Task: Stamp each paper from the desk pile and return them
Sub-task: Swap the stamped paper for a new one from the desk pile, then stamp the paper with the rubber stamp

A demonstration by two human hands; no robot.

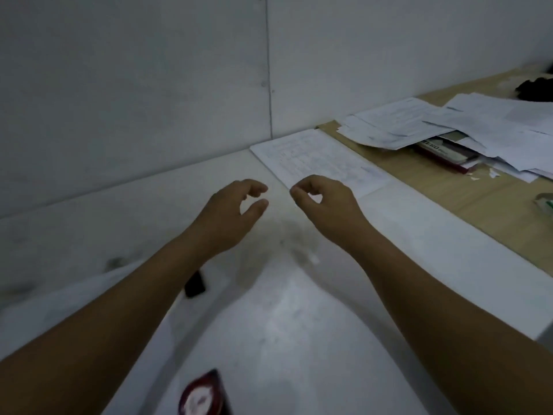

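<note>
Grey wall panels [134, 85] fill the upper part of the view, meeting a white table [284, 324] that runs from the foreground to the wall. To the right, butted against it, a pale wooden desk [449, 199] carries the loose pile of papers [466, 121], untidy and fanned out, with a red box [443, 152] partly buried under its near edge.

A single printed sheet [317, 157] lies flat at the far right of the white table, just beside the wooden desk.

Both bare forearms reach forward over the white table. The left hand [230, 214] hovers with its fingers loosely curled, thumb and fingers apart, holding nothing. The right hand [326, 202] is at the sheet's near corner, fingers curled and thumb tip close to forefinger tip; whether they pinch the paper cannot be told.

A small black object [196, 284] lies on the table, partly hidden by the left forearm. A dark red and white item [203, 393] sits at the bottom edge, blurred. A green and white thing [544, 203] shows at the right edge.
</note>
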